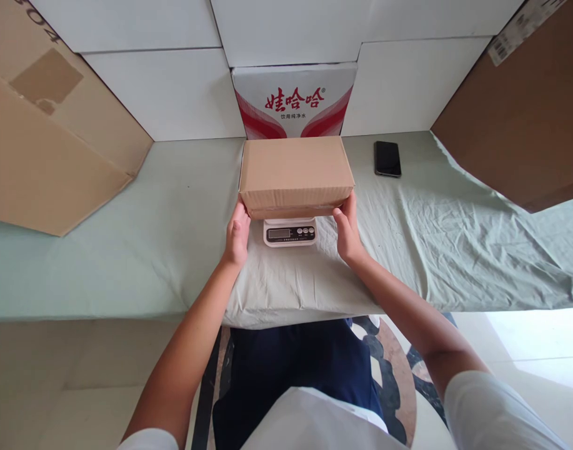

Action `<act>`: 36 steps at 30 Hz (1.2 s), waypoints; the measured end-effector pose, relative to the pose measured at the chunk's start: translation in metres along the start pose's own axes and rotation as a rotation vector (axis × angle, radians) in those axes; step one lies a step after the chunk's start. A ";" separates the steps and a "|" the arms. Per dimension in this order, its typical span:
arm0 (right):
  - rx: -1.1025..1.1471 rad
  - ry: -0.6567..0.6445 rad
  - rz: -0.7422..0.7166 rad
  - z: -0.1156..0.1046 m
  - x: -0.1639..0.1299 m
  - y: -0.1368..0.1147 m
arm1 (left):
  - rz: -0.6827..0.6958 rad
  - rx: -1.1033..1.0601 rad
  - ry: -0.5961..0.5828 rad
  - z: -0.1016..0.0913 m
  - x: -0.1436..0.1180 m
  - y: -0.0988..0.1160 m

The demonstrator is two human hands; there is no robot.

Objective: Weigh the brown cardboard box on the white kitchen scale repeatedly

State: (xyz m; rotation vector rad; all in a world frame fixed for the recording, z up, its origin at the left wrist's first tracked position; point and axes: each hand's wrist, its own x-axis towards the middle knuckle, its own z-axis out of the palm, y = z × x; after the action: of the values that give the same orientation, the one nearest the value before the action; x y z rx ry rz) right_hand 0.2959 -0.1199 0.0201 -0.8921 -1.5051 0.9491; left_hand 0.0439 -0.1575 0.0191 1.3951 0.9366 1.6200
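Note:
A closed brown cardboard box (295, 165) sits over a small white digital kitchen scale (290, 242), covering its weighing platform. The scale's display and several round buttons show in front of the box. My left hand (238, 231) grips the box's near left corner, its fingers partly hidden along the side. At the near right corner my right hand (347, 230) holds the box, with the thumb against the front face. Whether the box rests fully on the scale or is held just above it, I cannot tell.
A black smartphone (387, 159) lies right of the box on the green cloth (187, 187). Behind stands a white and red carton (295, 94) with Chinese lettering, against white panels. Large cardboard sheets flank the table at left (65, 144) and right (515, 119).

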 end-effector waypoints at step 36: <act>0.182 0.155 0.065 -0.024 0.018 0.035 | 0.003 0.096 0.093 -0.026 0.002 -0.011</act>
State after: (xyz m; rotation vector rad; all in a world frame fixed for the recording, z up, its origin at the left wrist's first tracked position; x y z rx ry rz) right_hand 0.3185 -0.0874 -0.0031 -0.8660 -1.2441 1.0232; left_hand 0.0194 -0.1524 0.0069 1.3958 1.0791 1.6738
